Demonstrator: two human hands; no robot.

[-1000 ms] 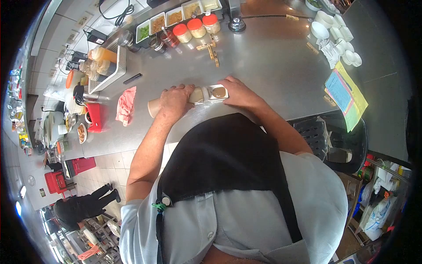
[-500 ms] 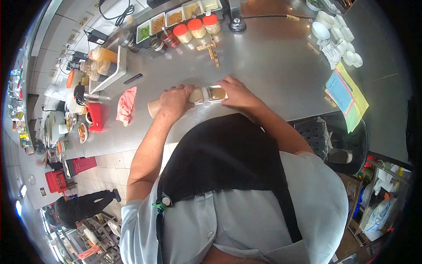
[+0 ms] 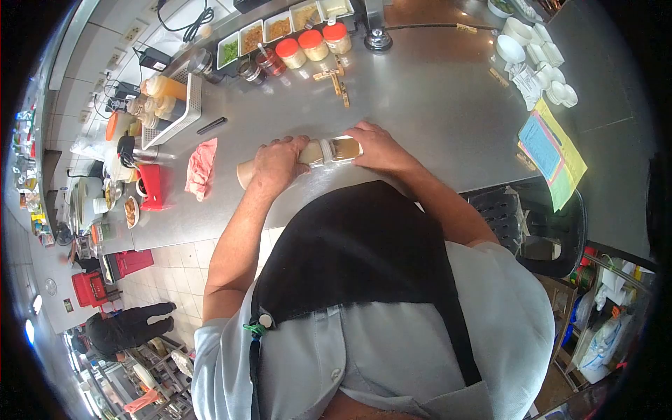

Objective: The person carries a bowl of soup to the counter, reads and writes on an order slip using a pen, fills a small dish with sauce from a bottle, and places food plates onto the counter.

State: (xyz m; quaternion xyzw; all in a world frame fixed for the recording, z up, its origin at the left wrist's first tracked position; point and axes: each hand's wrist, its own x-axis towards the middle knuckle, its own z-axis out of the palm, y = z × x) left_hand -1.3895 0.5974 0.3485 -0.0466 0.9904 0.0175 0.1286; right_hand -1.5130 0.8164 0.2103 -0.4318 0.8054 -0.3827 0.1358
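Note:
My left hand (image 3: pixel 278 162) is wrapped around a clear squeeze bottle (image 3: pixel 311 153) of tan sauce, which is tipped nearly level. Its collared top end points right and meets the rim of a small white dish (image 3: pixel 346 145). Brownish sauce shows in the dish. With fingers along the dish's right side, my right hand (image 3: pixel 378 147) grips it above the steel counter (image 3: pixel 413 91). A pink cloth (image 3: pixel 202 168) lies to the left of the bottle, and a black pen (image 3: pixel 212 125) is beyond the cloth.
Jars with red lids (image 3: pixel 313 45) and a row of topping trays (image 3: pixel 252 36) line the back. A white basket (image 3: pixel 183 112) of bottles stands at left. White bowls (image 3: pixel 511 49) and yellow paper (image 3: pixel 568 164) lie at right. A person in dark clothes (image 3: pixel 119 332) is at lower left.
My hands, the bottle and the dish stay almost in place. In the background, the legs of the other person have shifted.

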